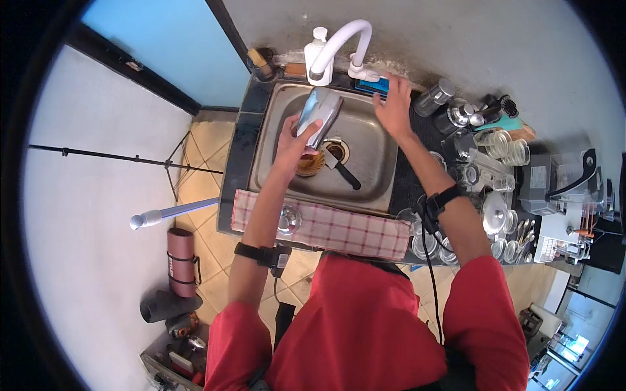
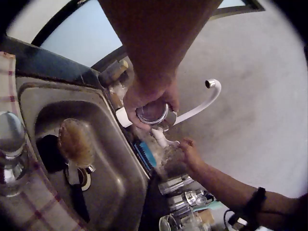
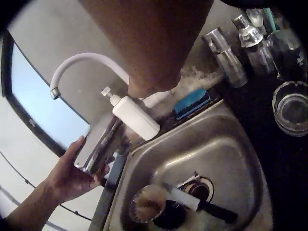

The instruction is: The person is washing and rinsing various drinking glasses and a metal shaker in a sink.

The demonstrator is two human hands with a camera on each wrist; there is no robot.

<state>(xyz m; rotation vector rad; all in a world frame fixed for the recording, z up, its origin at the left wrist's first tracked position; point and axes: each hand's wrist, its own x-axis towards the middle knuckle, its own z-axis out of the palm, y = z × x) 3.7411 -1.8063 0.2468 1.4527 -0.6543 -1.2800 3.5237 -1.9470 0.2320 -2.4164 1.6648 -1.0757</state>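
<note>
In the head view my left hand [image 1: 293, 144] grips a silvery, see-through cup [image 1: 325, 120], tilted above the sink's left half. Its round rim [image 2: 153, 113] faces the camera in the left wrist view. My right hand [image 1: 395, 114] is at the lever of the white faucet [image 1: 342, 36], fingers extended; in the left wrist view its fingertips meet the lever [image 2: 164, 139]. The faucet's curved spout reaches over the back of the sink [image 1: 375, 153]. No water can be made out.
In the sink lie a knife [image 1: 345, 174] and an amber ribbed bowl [image 1: 310, 164]. Behind it stand a white pump bottle [image 1: 315, 62] and a blue brush [image 1: 373, 85]. A checked cloth [image 1: 339, 229] lines the front edge, bearing a glass [image 1: 289, 219]. Glassware [image 1: 499, 144] crowds the right counter.
</note>
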